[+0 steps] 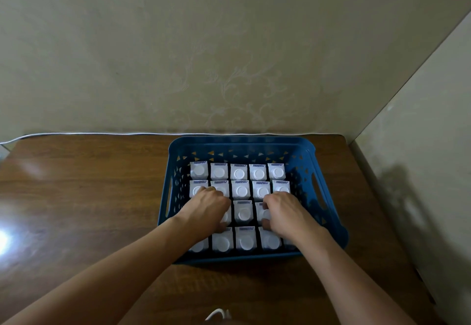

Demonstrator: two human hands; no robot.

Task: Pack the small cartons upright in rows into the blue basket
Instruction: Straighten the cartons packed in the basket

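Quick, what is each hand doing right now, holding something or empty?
Left hand: fingers curled onto the cartons, grip hidden, cannot tell.
Right hand: pinching a carton in the third row.

Your two bare forearms reach forward and converge, wrists close together but apart. Your left hand point(205, 207) lies palm down, knuckles up, fingers curled downward, a ring on one finger. Your right hand point(285, 210), just beside it, is also palm down, fingers bent, thumb tucked toward the left hand.
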